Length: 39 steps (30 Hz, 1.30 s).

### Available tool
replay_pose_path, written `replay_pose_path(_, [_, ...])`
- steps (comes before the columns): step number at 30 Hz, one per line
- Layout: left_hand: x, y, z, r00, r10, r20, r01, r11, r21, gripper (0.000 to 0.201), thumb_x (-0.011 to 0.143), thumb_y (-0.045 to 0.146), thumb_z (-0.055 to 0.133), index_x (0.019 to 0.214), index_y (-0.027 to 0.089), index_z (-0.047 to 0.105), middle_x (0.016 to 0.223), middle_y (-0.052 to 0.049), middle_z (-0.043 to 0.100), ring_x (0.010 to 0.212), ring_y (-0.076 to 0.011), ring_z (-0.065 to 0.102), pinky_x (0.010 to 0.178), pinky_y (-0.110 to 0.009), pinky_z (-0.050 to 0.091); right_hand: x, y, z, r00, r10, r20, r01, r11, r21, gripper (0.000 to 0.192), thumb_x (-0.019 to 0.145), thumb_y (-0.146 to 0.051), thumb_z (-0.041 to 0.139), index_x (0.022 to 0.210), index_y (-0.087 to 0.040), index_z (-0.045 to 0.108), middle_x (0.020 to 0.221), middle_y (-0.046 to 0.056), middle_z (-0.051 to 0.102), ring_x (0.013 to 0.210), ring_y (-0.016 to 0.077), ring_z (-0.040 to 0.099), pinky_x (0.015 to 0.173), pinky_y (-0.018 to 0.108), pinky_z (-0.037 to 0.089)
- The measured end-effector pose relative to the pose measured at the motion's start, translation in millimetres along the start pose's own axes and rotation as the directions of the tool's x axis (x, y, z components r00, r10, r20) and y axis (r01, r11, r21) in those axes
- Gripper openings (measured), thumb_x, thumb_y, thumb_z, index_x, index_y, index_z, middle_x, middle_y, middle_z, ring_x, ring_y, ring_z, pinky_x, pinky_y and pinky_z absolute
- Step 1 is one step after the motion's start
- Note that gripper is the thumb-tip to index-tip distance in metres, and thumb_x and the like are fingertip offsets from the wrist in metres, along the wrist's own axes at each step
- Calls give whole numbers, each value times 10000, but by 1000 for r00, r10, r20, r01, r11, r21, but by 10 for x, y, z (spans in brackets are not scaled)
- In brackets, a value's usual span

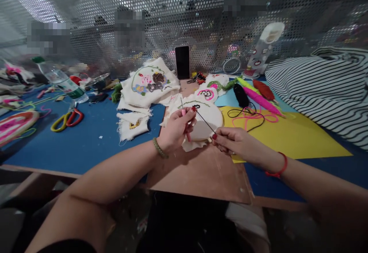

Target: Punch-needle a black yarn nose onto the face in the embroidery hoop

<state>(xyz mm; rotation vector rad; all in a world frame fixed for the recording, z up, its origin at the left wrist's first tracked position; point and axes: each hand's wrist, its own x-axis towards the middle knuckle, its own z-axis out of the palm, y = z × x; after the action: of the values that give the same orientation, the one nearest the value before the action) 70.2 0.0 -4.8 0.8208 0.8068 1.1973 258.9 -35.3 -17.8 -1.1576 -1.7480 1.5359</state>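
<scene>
My left hand (181, 128) is closed around a pink-handled punch needle (188, 136), its thin metal tip pointing up. My right hand (232, 140) pinches a strand of black yarn (205, 121), which runs taut and slanting between my two hands. Behind and below them lies an embroidery hoop (214, 119) with white cloth stretched in it. A green stitched line and a small black stitched patch (196, 106) show near its top. Part of the hoop is hidden by my left hand.
Yellow paper (276, 138) on the right bears a black yarn bundle (240, 95) and pink yarn (266, 101). Striped fabric (324, 88) lies beyond. Left are scissors (69, 119), a bottle (64, 80) and embroidered cloth (149, 82). A phone (183, 62) stands at the back.
</scene>
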Motion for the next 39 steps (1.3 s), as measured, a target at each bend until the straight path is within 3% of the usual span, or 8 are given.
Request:
replay_pose_path(5, [28, 9, -18, 996, -93, -13, 92, 995, -37, 309, 931, 52, 557, 632, 132, 543, 589, 34, 463, 439, -36, 366, 374, -143, 226, -25, 19, -25, 994, -52, -98, 37, 988, -152, 540, 833, -738, 556, 727, -210, 515, 607, -10, 559, 496, 88, 436, 477, 229, 340])
replay_pose_path(9, [20, -4, -13, 997, -71, -1, 71, 995, -68, 261, 921, 94, 608, 662, 113, 587, 678, 3, 554, 476, -33, 444, 374, -139, 241, -34, 21, -22, 996, -27, -79, 9, 978, -210, 424, 858, -625, 555, 761, -212, 543, 589, -17, 562, 454, 90, 430, 449, 232, 344])
replay_pose_path(17, [51, -15, -37, 996, -74, -55, 68, 992, -104, 264, 933, 70, 584, 673, 104, 616, 652, -9, 586, 474, -31, 458, 379, -121, 282, -62, -61, -14, 998, -37, -43, 32, 993, -116, 330, 802, -466, 683, 963, -179, 680, 661, -6, 597, 512, 98, 486, 487, 241, 402])
replay_pose_path(22, [65, -19, -41, 994, -104, -20, 102, 991, -85, 260, 962, 127, 582, 708, 99, 631, 613, 4, 552, 447, -32, 411, 363, -119, 274, -66, -59, -56, 998, 59, -34, -58, 997, 43, 471, 758, -548, 766, 988, -145, 683, 600, -32, 560, 479, 76, 443, 462, 228, 340])
replay_pose_path(28, [60, 12, -9, 996, -51, -71, 40, 988, -149, 238, 951, 59, 573, 718, 94, 602, 670, -1, 564, 503, -22, 453, 400, -102, 283, -9, 25, -105, 998, 54, -43, -50, 994, 100, 530, 744, -613, 769, 953, -132, 691, 611, -26, 566, 435, 46, 384, 427, 233, 286])
replay_pose_path(31, [70, 8, -20, 997, -44, -62, 36, 990, -137, 245, 970, 60, 532, 740, 96, 607, 648, 8, 545, 500, -26, 442, 410, -106, 294, -11, 55, -102, 994, -6, -107, 4, 1000, -23, 554, 790, -540, 722, 1143, -114, 700, 651, -12, 597, 459, 70, 432, 449, 243, 340])
replay_pose_path(34, [99, -23, -52, 997, -15, -70, 7, 993, -119, 210, 947, 79, 579, 741, 109, 606, 654, -1, 570, 502, -34, 455, 404, -108, 300, -39, 51, -88, 975, -136, -178, 82, 956, -281, 552, 863, -414, 623, 1327, -117, 659, 669, 0, 625, 498, 101, 477, 495, 259, 408])
replay_pose_path(39, [113, -46, -79, 999, -1, -51, -4, 996, -92, 140, 888, 176, 696, 785, 140, 609, 668, 18, 592, 442, -43, 396, 368, -137, 349, -75, 4, -87, 948, -278, -156, 153, 827, -541, 510, 922, -308, 505, 1395, -178, 644, 692, 24, 698, 556, 150, 571, 591, 294, 515])
